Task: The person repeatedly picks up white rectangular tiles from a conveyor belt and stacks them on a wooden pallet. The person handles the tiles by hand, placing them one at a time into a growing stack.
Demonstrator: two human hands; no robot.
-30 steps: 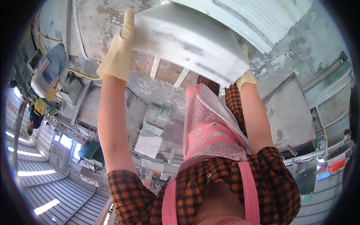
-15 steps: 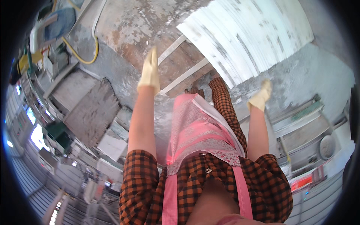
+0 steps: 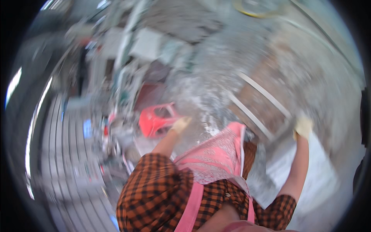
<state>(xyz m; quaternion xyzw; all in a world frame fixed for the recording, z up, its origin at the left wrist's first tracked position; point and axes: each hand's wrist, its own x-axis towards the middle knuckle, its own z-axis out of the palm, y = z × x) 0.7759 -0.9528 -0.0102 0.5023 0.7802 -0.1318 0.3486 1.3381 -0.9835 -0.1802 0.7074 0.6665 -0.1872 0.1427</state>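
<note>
My left hand [image 3: 181, 124], in a cream glove, is beside a red plastic stool [image 3: 151, 121] with openings in it. Blur hides whether the glove touches the stool, and its fingers are smeared. Out to the right is my right hand [image 3: 304, 127], gloved the same way, near the upper edge of a pale stack of sheets or strips [image 3: 317, 170]. Its fingers are smeared too, and nothing can be made out in it. A pink apron [image 3: 216, 154] hangs down in front of me between the two arms.
Two pale bars [image 3: 266, 94] lie across a brown board [image 3: 262, 81] on the wet-looking floor ahead. Blurred benches and clutter [image 3: 123, 69] fill the left side. A curved yellow hose [image 3: 249, 13] lies at the far edge.
My view has swung to the left, bringing the red stool into sight. My left hand has come down beside the stool, and the pale stack now lies at the lower right.
</note>
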